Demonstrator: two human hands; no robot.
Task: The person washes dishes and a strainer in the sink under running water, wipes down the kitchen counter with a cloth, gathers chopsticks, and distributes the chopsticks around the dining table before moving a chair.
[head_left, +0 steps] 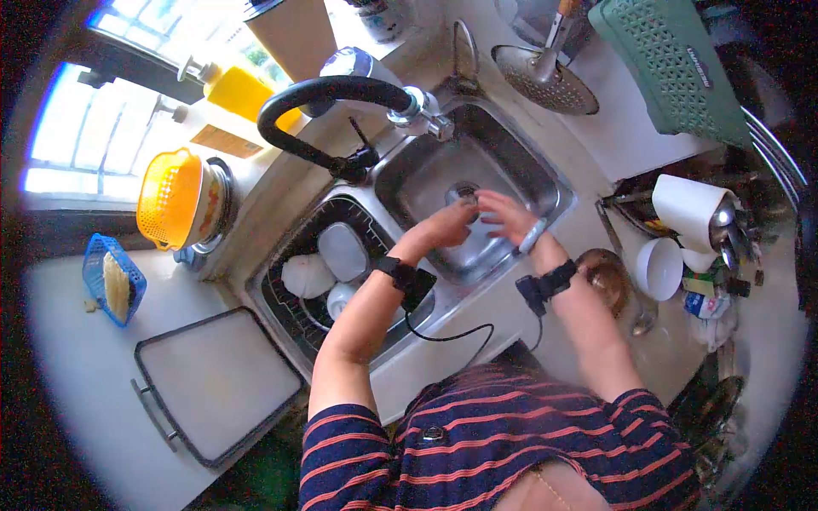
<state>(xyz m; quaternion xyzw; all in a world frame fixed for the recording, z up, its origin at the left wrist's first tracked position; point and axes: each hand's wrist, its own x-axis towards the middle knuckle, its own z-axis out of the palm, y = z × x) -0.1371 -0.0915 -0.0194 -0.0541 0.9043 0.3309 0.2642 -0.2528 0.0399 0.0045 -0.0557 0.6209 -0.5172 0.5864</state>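
Over the right basin of the steel sink (426, 183), my two hands are close together. My left hand (450, 225) has its fingers loosely curled and partly hidden, and nothing shows in it. My right hand (509, 218) is open, with its fingers spread towards the left one and nothing in them. The drain (463, 192) lies just beyond my fingertips. A black faucet (294, 98) arches over the sink, with a white and chrome fitting (416, 111) at its end. No water stream can be made out.
In the left basin, a black dish rack (294, 234) holds white dishes (343, 251). A white tray (217, 383) lies at left, near a blue basket (115, 281) and an orange colander (170, 200). A white bowl (659, 269), a utensil holder (692, 203) and a green basket (677, 72) are at right.
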